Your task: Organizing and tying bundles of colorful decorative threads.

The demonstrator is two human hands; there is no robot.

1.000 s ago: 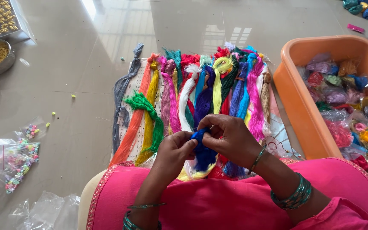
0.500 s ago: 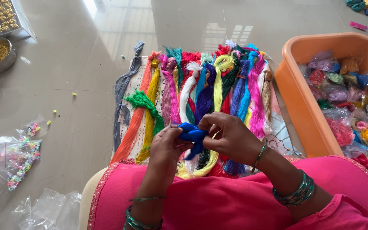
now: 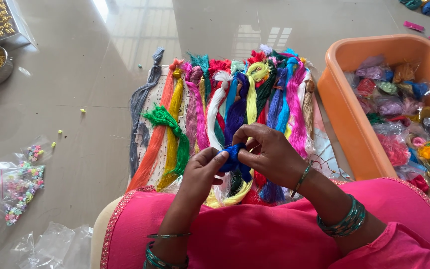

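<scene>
My fingers (image 3: 227,158) pinch a blue thread bundle (image 3: 235,158) from both sides: left hand (image 3: 202,172) grips its left end, right hand (image 3: 269,154) closes over its right end and top. The bundle sits directly between the hands, long axis running left to right, both hands equally near. It hangs above the near edge of the row of coloured thread skeins (image 3: 225,109) on the floor (image 3: 75,74). The orange tub (image 3: 354,124) stands to the right.

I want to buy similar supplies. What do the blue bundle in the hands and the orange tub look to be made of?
Blue bundle: probably silk or rayon thread, since fine glossy strands show, like the skeins behind it. Orange tub: likely moulded plastic, given its smooth, slightly shiny wall and rounded rim.
</scene>
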